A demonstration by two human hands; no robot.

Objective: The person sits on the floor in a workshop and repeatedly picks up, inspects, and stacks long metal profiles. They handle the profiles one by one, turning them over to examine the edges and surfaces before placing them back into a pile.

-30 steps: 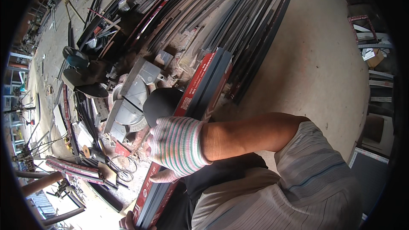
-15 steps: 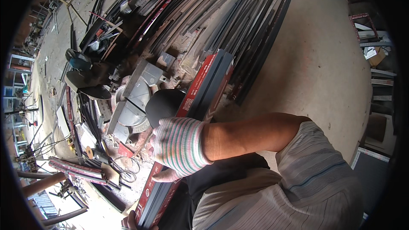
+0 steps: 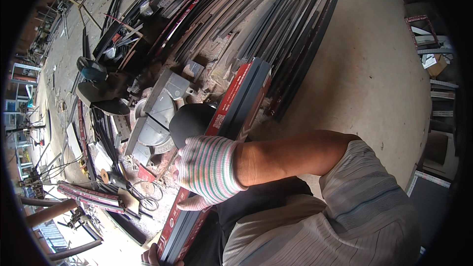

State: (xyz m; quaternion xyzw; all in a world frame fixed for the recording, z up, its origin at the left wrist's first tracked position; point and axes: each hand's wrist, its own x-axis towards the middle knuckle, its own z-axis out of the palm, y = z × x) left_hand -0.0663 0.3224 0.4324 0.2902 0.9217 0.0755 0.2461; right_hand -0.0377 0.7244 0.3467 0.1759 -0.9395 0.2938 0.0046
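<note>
Item: long bar (image 3: 241, 103), dark grey with red wrapping along its sides. Position: lying aslant across the person's lap, lower end reaching the bottom edge of view, upper end pointing toward long strips (image 3: 290, 34) on the floor (image 3: 364, 79).

Right hand (image 3: 207, 167), in a striped glove: gripping the bar around its middle, fingers wrapping over the far side, thumb pressing on the near side.

Left hand (image 3: 152, 254), mostly cut off by the frame: closing around the bar's lower end, fingertips showing at both edges.

Change: very little. Over the last second the view is shifting slightly, the surroundings sliding a touch rightward; both hands are keeping their places on the bar. Judged meaning: the bar is being held steady rather than being turned or fed along.

Adjacent: saw (image 3: 160, 106) with a round metal base, standing left of the bar, apart from it. Beyond the right hand, further left: cable (image 3: 148, 199) lying in loops; short red-sided pieces (image 3: 93, 197) lying stacked.
</note>
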